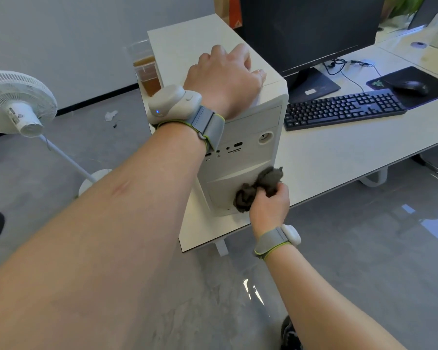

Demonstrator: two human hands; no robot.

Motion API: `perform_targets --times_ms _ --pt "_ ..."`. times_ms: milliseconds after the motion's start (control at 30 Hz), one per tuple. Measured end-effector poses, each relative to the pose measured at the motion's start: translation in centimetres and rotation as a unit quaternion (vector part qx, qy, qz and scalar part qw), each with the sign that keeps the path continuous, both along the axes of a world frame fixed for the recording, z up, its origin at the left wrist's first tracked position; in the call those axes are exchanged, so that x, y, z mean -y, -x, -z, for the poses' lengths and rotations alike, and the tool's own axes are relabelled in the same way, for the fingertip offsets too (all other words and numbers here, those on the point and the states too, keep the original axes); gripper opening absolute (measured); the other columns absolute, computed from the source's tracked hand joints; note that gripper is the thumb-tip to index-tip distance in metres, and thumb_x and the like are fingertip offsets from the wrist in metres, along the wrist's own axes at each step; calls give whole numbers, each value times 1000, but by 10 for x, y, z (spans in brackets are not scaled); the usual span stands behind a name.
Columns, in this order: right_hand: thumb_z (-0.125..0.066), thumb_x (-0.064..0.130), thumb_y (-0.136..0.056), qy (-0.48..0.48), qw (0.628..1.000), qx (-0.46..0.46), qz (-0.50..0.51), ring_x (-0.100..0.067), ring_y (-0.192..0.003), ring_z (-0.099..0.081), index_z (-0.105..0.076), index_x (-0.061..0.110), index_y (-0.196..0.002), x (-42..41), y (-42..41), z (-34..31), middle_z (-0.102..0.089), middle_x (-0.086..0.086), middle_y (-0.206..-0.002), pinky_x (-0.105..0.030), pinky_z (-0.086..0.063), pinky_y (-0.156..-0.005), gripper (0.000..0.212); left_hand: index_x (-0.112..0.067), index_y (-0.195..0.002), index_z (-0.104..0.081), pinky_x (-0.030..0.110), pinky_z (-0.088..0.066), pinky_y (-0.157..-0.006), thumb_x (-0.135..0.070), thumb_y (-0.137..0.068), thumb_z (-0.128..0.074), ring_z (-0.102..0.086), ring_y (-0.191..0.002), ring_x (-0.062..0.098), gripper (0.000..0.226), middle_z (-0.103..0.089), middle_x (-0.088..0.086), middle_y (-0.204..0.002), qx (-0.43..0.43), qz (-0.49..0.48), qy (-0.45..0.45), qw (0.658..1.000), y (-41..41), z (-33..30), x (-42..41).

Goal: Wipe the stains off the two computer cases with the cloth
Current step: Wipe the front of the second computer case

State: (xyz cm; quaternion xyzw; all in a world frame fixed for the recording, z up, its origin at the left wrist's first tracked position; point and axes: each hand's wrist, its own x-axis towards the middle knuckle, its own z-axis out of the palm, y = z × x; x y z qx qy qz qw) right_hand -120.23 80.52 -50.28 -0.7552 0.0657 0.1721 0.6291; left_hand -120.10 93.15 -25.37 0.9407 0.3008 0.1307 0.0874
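A white computer case (248, 127) stands upright at the near left corner of the white desk (326, 157). My left hand (225, 74) rests flat on its top near the front edge, palm down, holding nothing. My right hand (269, 205) grips a crumpled dark grey cloth (258, 188) and presses it against the lower part of the case's front panel. Only this one case is in view. Both wrists wear grey straps with white devices.
A black monitor (311, 31), black keyboard (344, 109) and a mouse (412, 87) on a black pad lie to the right on the desk. A plastic tub of brown liquid (147, 72) sits behind the case. A white standing fan (18, 102) is on the floor at left.
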Motion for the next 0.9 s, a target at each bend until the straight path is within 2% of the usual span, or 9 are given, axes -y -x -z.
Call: perform_targets --times_ms 133,233,300,400,433,500,667,767,900 --pt "-50 0 -89 17 999 -45 -15 -25 -79 -61 -61 16 -96 3 13 12 -63 -1 -83 -29 -43 -65 20 -28 -124 -54 39 -34 -91 -53 -101 -39 -48 -120 30 37 -51 8 -129 -3 7 -1 1000 2 -1 2" --pt "-56 2 -90 -41 999 -4 -9 -17 -69 -56 -60 17 -100 2 24 17 -63 0 -81 -22 -45 -59 18 -28 -124 -55 37 -33 -90 -53 -101 -40 -47 -119 28 37 -50 7 -129 -3 3 2 1000 1 1 0" --pt "-57 1 -89 -51 998 -42 -14 -14 -76 -61 -59 21 -110 -1 33 21 -66 2 -91 -25 -49 -66 29 -28 -124 -55 37 -33 -90 -53 -101 -40 -47 -120 28 37 -50 6 -130 0 2 6 1000 0 -1 0" --pt "-56 -1 -81 -51 985 -160 -31 -25 -92 -65 -53 21 -118 -13 43 26 -66 -4 -100 -37 -55 -83 43 -28 -124 -55 38 -34 -92 -53 -101 -40 -47 -121 29 37 -50 7 -130 2 2 3 1000 1 -3 3" --pt "-57 -2 -79 -65 982 -175 -33 -27 -93 -66 -54 20 -116 -18 42 26 -66 -5 -100 -38 -57 -83 43 -28 -124 -55 38 -34 -92 -53 -101 -40 -48 -121 29 37 -50 7 -129 0 1 1 1000 1 -2 2" --pt "-63 -5 -75 -110 980 -167 -17 -26 -90 -69 -59 17 -110 -21 39 21 -70 -6 -98 -37 -60 -76 41 -28 -124 -55 37 -33 -91 -53 -101 -40 -48 -120 29 37 -50 7 -129 -1 2 3 1000 1 0 2" --pt "-75 2 -72 -138 977 -163 -19 -23 -92 -73 -66 23 -104 -22 49 24 -75 -1 -96 -43 -60 -85 39 -28 -124 -55 39 -35 -94 -54 -101 -40 -48 -121 29 38 -51 8 -130 2 2 3 1000 1 -2 1" --pt "-69 -5 -78 -159 966 -201 -36 -24 -76 -75 -67 14 -95 -27 52 20 -75 -3 -79 -40 -63 -70 25 -28 -123 -55 38 -33 -91 -53 -101 -40 -49 -119 29 37 -51 7 -128 3 5 -2 1000 1 -1 2" --pt "-77 12 -70 -168 975 -142 -37 -26 -91 -74 -65 23 -100 -34 62 13 -75 -4 -96 -41 -62 -79 34 -28 -124 -55 36 -33 -90 -54 -101 -40 -48 -119 28 38 -51 7 -129 5 4 0 1000 0 -1 0"
